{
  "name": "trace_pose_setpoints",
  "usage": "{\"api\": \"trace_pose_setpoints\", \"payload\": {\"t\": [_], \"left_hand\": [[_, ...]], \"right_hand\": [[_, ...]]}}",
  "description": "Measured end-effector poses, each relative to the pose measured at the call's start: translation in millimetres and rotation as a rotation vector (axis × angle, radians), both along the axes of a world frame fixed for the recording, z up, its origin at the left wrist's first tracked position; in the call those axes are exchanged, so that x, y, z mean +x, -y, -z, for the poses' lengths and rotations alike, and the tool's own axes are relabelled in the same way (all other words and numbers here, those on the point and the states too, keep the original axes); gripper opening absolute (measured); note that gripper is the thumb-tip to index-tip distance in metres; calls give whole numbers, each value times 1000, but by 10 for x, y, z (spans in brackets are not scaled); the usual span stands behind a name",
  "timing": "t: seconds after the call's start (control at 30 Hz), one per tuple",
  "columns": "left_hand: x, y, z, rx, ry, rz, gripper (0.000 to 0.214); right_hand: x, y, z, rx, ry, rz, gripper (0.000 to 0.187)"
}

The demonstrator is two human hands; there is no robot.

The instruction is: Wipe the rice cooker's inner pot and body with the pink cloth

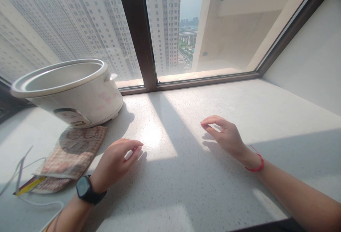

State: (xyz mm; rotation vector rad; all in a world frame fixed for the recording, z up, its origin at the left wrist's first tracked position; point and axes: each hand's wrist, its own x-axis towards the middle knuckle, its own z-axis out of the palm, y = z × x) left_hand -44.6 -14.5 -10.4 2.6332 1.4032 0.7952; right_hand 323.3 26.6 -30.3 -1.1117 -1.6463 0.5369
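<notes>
My left hand [115,163] hovers just above the white speckled countertop [191,189], fingers loosely curved and apart, holding nothing; a black watch sits on that wrist. My right hand [225,134] is held a little farther back over the same counter, fingers relaxed and pointing left, empty, with a red string bracelet at the wrist. The two hands are about a hand's width apart across a sunlit patch. A white rice cooker body [70,92] without a lid stands at the left, tilted, resting partly on a patterned cloth [70,155].
A large window with a dark frame post [138,33] runs along the counter's back edge. A white wall [311,54] closes the right side. Thin white cords [18,170] and a yellow-red label lie at the far left by the cloth.
</notes>
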Motion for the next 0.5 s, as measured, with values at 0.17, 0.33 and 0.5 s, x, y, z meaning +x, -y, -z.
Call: {"api": "trace_pose_setpoints", "payload": {"t": [0.17,0.33,0.5], "left_hand": [[-3,7,6,-3,-3,4,16],[3,4,1,4,1,11,16],[8,-1,-8,6,7,13,16]], "right_hand": [[-1,15,28,-93,-25,51,23],[0,4,43,-112,-67,84,26],[-11,7,8,-30,-22,6,18]]}}
